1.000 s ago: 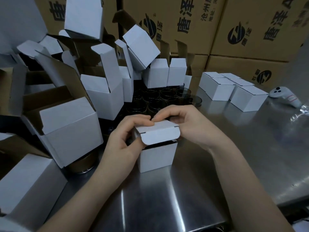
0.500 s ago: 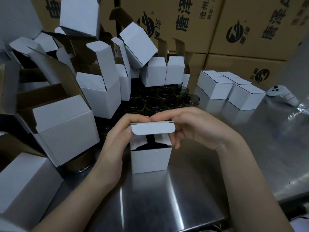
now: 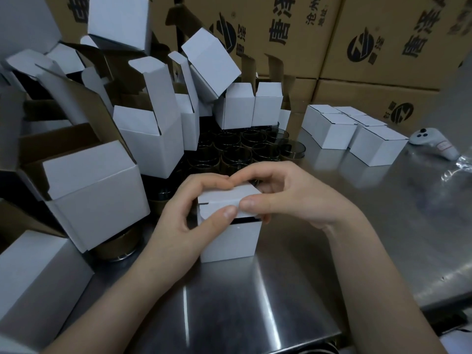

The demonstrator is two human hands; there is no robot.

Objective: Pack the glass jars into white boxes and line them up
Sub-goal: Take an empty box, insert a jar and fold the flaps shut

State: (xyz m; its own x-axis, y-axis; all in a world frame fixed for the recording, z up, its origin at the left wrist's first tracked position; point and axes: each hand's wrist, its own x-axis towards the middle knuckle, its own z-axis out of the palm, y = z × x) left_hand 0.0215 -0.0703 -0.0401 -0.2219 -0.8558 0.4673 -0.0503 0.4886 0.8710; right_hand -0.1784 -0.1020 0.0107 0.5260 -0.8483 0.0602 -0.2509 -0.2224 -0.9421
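Observation:
A small white box (image 3: 231, 241) stands on the steel table (image 3: 293, 290) in front of me. Its top lid is folded down, with a dark gap still showing along the front edge. My left hand (image 3: 189, 213) pinches the lid's front tuck flap between thumb and fingers. My right hand (image 3: 286, 195) grips the lid from the right, thumb on its front edge. What is inside the box is hidden. Several dark glass jars (image 3: 245, 146) stand grouped behind the box. Closed white boxes (image 3: 334, 131) sit lined up at the right rear.
Several open white boxes (image 3: 150, 144) lie stacked and tilted at the left and rear. Brown printed cartons (image 3: 383, 39) wall off the back. A white controller (image 3: 431, 143) and clear plastic wrap (image 3: 459, 169) lie at the far right. A round tin (image 3: 117, 246) sits under a left box.
The lid has been folded down over the box opening, and both thumbs have moved onto its front flap. The box's dark interior is now mostly covered.

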